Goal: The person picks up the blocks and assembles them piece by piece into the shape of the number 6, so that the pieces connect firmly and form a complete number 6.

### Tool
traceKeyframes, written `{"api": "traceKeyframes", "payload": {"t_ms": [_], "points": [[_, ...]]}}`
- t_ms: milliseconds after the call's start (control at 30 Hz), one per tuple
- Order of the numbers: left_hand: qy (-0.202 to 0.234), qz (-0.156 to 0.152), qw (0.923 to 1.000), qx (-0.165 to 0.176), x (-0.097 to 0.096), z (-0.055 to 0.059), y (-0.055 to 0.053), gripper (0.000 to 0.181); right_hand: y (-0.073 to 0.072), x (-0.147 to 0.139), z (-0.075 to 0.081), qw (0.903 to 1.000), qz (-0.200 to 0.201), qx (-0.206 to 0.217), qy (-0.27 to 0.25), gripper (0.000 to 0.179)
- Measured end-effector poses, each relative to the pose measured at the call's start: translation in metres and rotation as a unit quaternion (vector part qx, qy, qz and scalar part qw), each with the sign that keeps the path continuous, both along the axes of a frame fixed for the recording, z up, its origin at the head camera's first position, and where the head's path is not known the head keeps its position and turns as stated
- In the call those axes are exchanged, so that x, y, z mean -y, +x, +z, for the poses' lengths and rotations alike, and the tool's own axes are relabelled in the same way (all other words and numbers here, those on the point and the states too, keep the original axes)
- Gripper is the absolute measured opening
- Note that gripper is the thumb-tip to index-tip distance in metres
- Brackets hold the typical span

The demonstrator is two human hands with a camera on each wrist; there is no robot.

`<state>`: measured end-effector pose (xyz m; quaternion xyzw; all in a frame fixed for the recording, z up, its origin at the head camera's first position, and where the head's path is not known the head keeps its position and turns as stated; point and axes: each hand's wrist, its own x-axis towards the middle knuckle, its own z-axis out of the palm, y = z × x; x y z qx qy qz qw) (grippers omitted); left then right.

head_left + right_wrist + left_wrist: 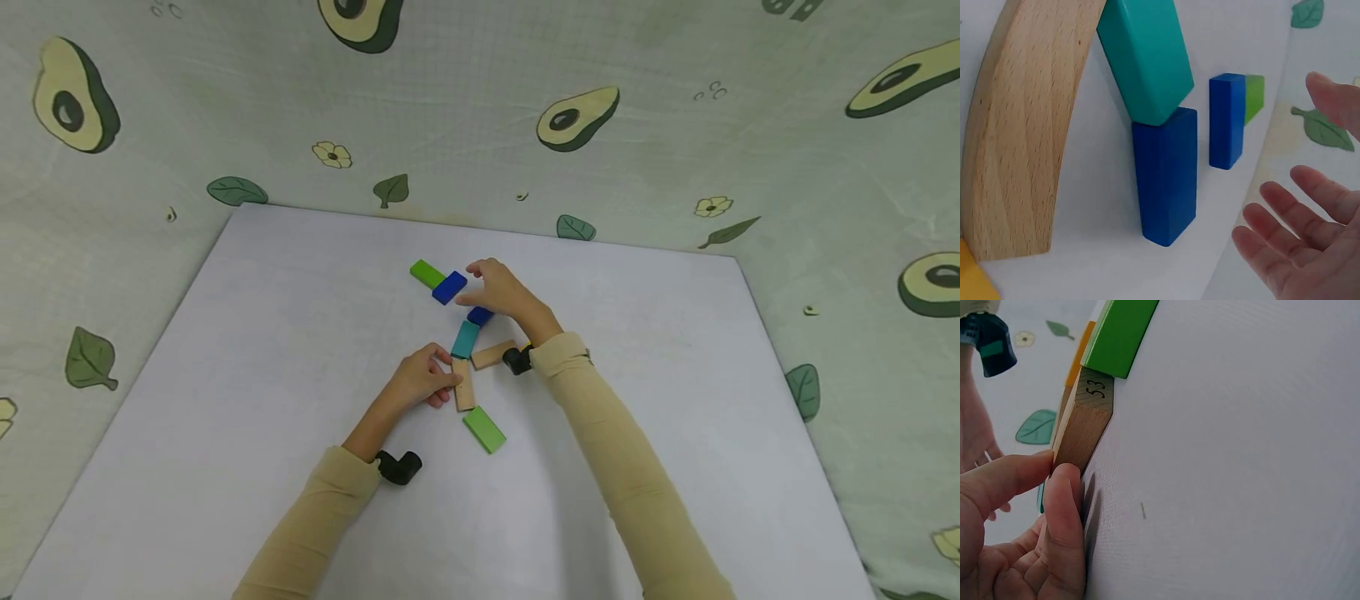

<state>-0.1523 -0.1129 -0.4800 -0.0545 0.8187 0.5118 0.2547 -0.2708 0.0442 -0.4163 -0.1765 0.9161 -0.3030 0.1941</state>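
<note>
My left hand (422, 379) pinches a plain wooden block (464, 385) marked 53 (1088, 419) between thumb and finger. A green block (485, 429) meets its near end, and a teal block (466, 340) its far end. Beyond the teal one lies a dark blue block (1165, 178), touching it. My right hand (501, 289) hovers over the far blocks, fingers spread and holding nothing. Just left of its fingertips, another blue block (450, 287) lies against a light green block (427, 273).
A second wooden block (492, 354) branches rightward beside the teal one. Past it, a yellow block (974, 278) is mostly hidden by the right wrist camera (517, 360) in the head view. All lie on a white tabletop (262, 333); an avocado-print cloth (465, 108) surrounds it.
</note>
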Motion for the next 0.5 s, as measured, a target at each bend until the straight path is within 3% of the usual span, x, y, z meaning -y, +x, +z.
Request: {"api": "traceKeyframes", "payload": {"t_ms": [300,500], "points": [[0.001,-0.002,1.0000,-0.001,0.000,0.000,-0.001,0.035,-0.012,0.023,-0.019,0.9941,-0.003,0.003,0.108,0.076],[0.010,-0.004,0.9999,-0.004,0.000,0.000,0.000,0.035,-0.014,0.031,-0.026,0.9924,-0.016,-0.007,0.122,0.076]]}}
